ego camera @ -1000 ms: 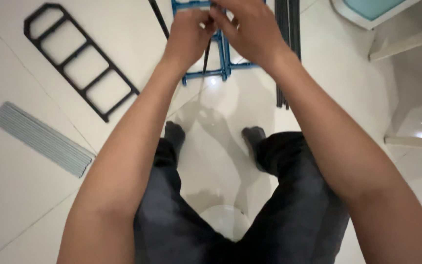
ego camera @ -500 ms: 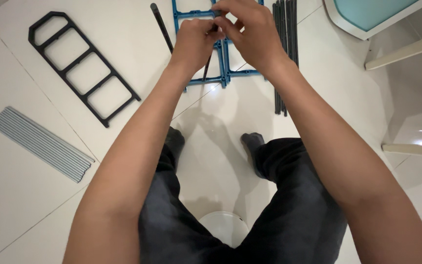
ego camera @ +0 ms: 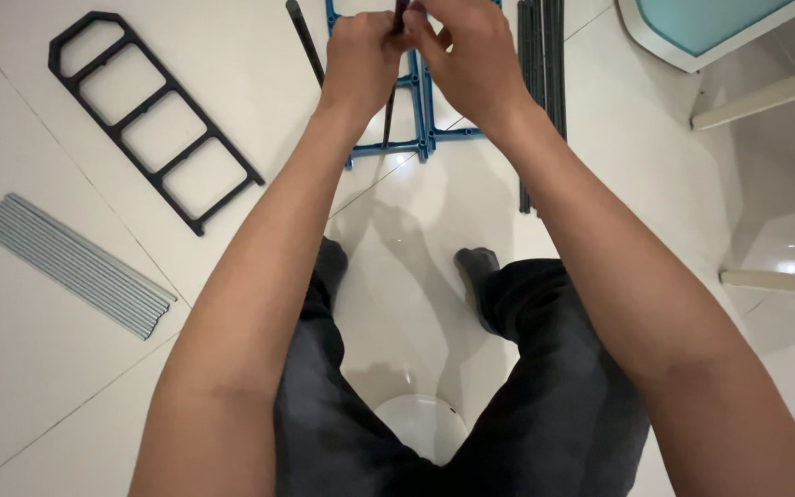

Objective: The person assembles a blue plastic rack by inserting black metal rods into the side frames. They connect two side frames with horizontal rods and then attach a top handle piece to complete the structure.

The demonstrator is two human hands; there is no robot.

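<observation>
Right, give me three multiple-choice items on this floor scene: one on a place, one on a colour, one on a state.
1. Where does the black ladder-shaped frame lie?
A. upper left of the floor
B. beside the person's feet
C. on the white chair

2. What colour is the frame under the hands?
A. red
B. blue
C. yellow

3. What are the left hand and right hand doing?
A. resting flat on the floor
B. hanging apart, empty
C. close together, pinching a thin dark rod

Answers: 1 A, it lies far left of the arms; 2 B, its bars are blue; 3 C, the fingers meet at the rod's top.
</observation>
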